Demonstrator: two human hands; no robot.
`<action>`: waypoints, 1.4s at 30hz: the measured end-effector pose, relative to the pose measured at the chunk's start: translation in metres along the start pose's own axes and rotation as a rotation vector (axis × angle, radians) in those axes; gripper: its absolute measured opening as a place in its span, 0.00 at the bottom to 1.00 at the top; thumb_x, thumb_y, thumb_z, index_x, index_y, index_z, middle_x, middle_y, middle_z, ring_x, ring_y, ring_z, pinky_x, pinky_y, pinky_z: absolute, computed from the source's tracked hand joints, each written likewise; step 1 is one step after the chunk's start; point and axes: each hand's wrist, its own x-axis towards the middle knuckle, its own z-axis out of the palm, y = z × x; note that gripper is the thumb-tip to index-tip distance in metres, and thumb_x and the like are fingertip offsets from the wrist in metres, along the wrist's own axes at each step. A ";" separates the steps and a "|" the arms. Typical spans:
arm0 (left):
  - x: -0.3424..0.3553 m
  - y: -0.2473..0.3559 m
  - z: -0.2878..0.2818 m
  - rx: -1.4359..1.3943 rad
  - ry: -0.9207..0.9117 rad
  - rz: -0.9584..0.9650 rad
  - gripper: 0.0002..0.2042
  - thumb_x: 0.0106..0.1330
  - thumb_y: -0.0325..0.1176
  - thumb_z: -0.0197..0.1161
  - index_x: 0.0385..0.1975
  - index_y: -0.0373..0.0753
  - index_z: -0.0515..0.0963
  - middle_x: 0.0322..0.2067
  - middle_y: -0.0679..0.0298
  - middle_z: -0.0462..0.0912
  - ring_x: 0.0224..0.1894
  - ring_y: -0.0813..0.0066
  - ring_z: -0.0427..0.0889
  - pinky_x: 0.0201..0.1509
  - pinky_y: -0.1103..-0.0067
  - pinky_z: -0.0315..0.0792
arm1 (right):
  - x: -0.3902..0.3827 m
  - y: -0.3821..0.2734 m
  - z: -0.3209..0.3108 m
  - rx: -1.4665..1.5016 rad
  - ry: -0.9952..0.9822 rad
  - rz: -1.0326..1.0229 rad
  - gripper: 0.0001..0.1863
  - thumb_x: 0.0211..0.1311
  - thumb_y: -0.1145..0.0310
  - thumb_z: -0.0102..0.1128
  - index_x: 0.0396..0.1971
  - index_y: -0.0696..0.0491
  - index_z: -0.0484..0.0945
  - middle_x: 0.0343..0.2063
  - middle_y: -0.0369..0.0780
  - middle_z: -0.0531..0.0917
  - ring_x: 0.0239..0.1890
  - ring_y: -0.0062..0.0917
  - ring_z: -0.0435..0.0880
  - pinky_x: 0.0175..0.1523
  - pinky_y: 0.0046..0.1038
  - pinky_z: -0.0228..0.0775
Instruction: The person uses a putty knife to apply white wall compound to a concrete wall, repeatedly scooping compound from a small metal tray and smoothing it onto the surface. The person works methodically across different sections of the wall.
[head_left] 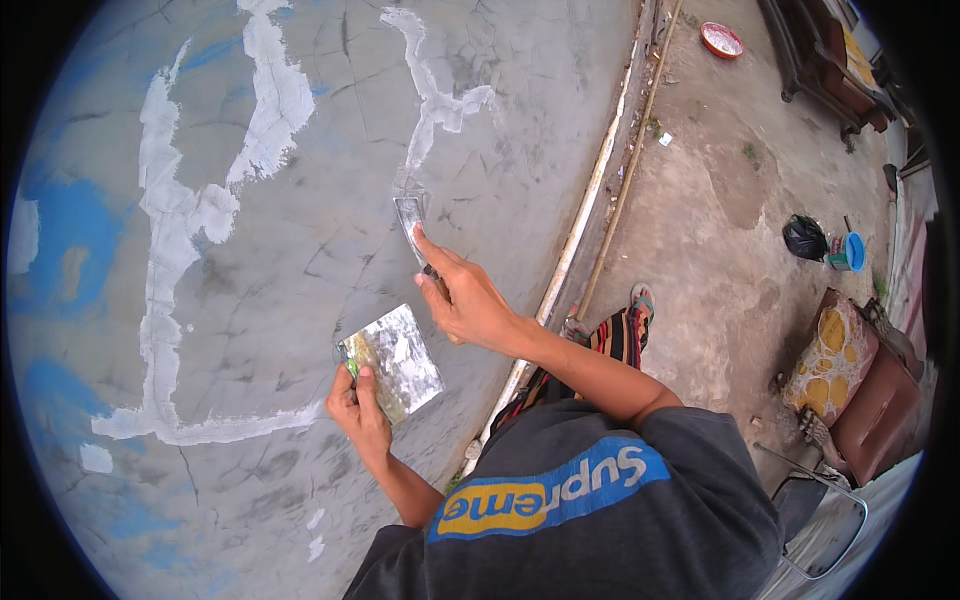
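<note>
My right hand is closed around a putty knife, with the index finger laid along its metal blade. The blade meets the grey wall at the lower end of a branching white filler streak. Lower and to the left, my left hand pinches the edge of a flat, roughly square plate, smeared with white and greyish paste. The plate is held just in front of the wall. The putty knife's handle is mostly hidden in my right hand.
More white filler runs down the wall at left, among blue paint patches. A pole lies along the wall's foot. On the ground are a red basin, a black bag and a blue bucket. Cushioned furniture stands at right.
</note>
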 end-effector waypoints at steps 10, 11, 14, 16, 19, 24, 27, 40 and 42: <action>0.000 0.002 0.001 0.008 0.051 0.094 0.08 0.69 0.30 0.56 0.31 0.31 0.75 0.18 0.74 0.64 0.22 0.88 0.55 0.24 0.82 0.47 | 0.008 -0.008 -0.029 0.045 -0.038 0.151 0.28 0.72 0.73 0.47 0.70 0.56 0.57 0.18 0.35 0.75 0.16 0.19 0.78 0.22 0.24 0.72; 0.000 0.005 0.002 0.007 0.060 0.082 0.08 0.69 0.30 0.56 0.31 0.31 0.75 0.18 0.74 0.64 0.22 0.88 0.55 0.24 0.82 0.47 | 0.005 -0.007 -0.029 0.050 -0.079 0.174 0.28 0.72 0.73 0.47 0.70 0.57 0.57 0.17 0.34 0.74 0.16 0.19 0.78 0.22 0.24 0.72; -0.007 0.009 -0.001 0.006 0.070 0.031 0.09 0.69 0.30 0.57 0.31 0.30 0.75 0.18 0.74 0.64 0.22 0.88 0.55 0.24 0.82 0.47 | -0.008 -0.015 -0.051 0.181 -0.167 0.343 0.28 0.71 0.73 0.48 0.69 0.58 0.59 0.17 0.36 0.74 0.14 0.18 0.76 0.22 0.24 0.71; -0.007 0.009 -0.001 0.004 0.061 0.026 0.09 0.69 0.30 0.57 0.31 0.30 0.75 0.19 0.74 0.65 0.22 0.88 0.55 0.24 0.83 0.47 | 0.001 -0.001 -0.060 0.259 0.015 0.306 0.28 0.69 0.72 0.48 0.68 0.58 0.61 0.11 0.37 0.74 0.10 0.19 0.74 0.21 0.25 0.69; -0.006 0.004 -0.001 0.003 0.066 0.054 0.09 0.69 0.31 0.57 0.31 0.31 0.76 0.19 0.74 0.65 0.22 0.88 0.55 0.24 0.83 0.47 | 0.011 0.007 -0.058 0.221 -0.047 0.351 0.28 0.69 0.72 0.47 0.69 0.57 0.61 0.10 0.34 0.71 0.10 0.18 0.73 0.20 0.24 0.70; -0.007 0.010 0.001 -0.026 0.066 0.010 0.08 0.71 0.31 0.55 0.34 0.31 0.76 0.20 0.75 0.66 0.23 0.88 0.56 0.25 0.84 0.48 | -0.014 -0.002 -0.052 0.270 -0.239 0.342 0.26 0.72 0.72 0.49 0.69 0.54 0.61 0.25 0.33 0.71 0.16 0.15 0.74 0.22 0.22 0.71; -0.009 0.007 0.002 -0.104 0.064 -0.043 0.09 0.72 0.31 0.54 0.38 0.31 0.76 0.21 0.75 0.67 0.24 0.88 0.57 0.26 0.84 0.51 | -0.015 -0.004 -0.071 0.277 -0.181 0.339 0.26 0.72 0.71 0.49 0.69 0.51 0.63 0.25 0.32 0.71 0.17 0.14 0.73 0.22 0.20 0.68; -0.009 0.004 -0.006 -0.048 -0.054 -0.130 0.11 0.74 0.33 0.53 0.43 0.31 0.76 0.29 0.72 0.73 0.31 0.88 0.64 0.34 0.86 0.60 | 0.031 0.016 -0.028 -0.273 0.077 -0.435 0.27 0.64 0.78 0.56 0.64 0.49 0.71 0.31 0.40 0.72 0.22 0.24 0.70 0.29 0.26 0.68; -0.011 0.003 -0.005 -0.018 -0.045 -0.126 0.11 0.74 0.33 0.53 0.41 0.31 0.76 0.27 0.73 0.71 0.30 0.88 0.63 0.32 0.85 0.58 | 0.032 0.031 -0.014 -0.266 0.129 -0.475 0.28 0.64 0.78 0.56 0.65 0.50 0.70 0.32 0.40 0.72 0.23 0.24 0.71 0.30 0.27 0.70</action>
